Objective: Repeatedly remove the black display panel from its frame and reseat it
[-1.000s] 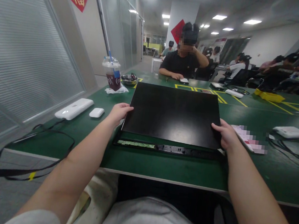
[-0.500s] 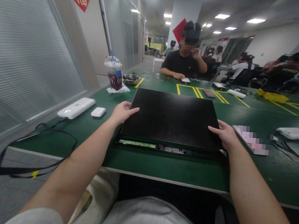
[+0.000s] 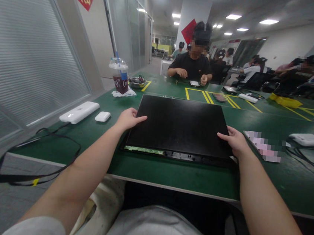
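A flat black panel [image 3: 181, 125] lies in front of me over a dark frame, with a green circuit strip [image 3: 144, 150] showing along its near edge at the left. My left hand [image 3: 130, 119] grips the panel's left edge, thumb on top and fingers at the side. On the right edge, my right hand [image 3: 233, 139] holds the panel the same way, its thumb over the surface. The undersides of the fingers are hidden.
The green table [image 3: 173, 175] carries a lidded drink cup [image 3: 119, 78], a metal bowl [image 3: 137, 81], a white power bank [image 3: 79, 112] and a small white case [image 3: 102, 116] on the left. Right are a phone [image 3: 263, 146] and a white device [image 3: 307, 139] with cables. A person [image 3: 192, 63] sits opposite.
The panel's far edge has come down slightly toward the frame, with both hands still on it. The person opposite has lowered a raised hand to the table.
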Tool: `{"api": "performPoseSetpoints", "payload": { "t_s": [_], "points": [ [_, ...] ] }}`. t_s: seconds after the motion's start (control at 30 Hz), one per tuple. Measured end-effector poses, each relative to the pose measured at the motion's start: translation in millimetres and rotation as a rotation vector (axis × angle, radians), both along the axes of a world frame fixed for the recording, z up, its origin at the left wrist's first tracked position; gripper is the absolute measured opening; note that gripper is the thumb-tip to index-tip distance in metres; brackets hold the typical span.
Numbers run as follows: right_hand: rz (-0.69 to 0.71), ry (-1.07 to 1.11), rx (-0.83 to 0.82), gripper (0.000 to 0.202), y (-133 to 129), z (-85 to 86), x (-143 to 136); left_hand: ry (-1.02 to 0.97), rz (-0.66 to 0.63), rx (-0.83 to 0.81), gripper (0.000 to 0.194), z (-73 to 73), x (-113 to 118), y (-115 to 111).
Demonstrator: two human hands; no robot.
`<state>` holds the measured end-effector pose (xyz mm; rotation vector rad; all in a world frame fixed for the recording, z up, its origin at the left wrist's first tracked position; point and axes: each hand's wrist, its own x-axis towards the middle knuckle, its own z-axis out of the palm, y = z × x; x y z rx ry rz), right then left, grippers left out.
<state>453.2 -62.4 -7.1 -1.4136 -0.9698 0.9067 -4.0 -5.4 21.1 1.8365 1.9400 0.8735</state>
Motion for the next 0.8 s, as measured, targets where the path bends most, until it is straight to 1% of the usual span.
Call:
{"api": "performPoseSetpoints", "payload": {
  "t_s": [0.23,0.4,0.63,0.8],
  "points": [
    [-0.01,0.001,-0.029,0.05,-0.2,0.0,-0.5,0.002,0.004,-0.019,0.046,-1.2,-1.5,1.0],
    [-0.017,0.016,-0.049,0.05,-1.9,1.4,-1.5,-0.044,0.0,-0.007,0.049,-2.2,-2.9,2.5],
    [-0.002,-0.066,-0.046,0.043,-3.2,3.0,-2.3,-0.071,-0.002,-0.006,0.059,-5.7,-2.0,3.7],
    [-0.023,-0.076,-0.05,0.042,-2.5,2.9,-2.9,-0.08,-0.016,0.004,0.057,-7.5,-1.4,3.0]
  ]
}}
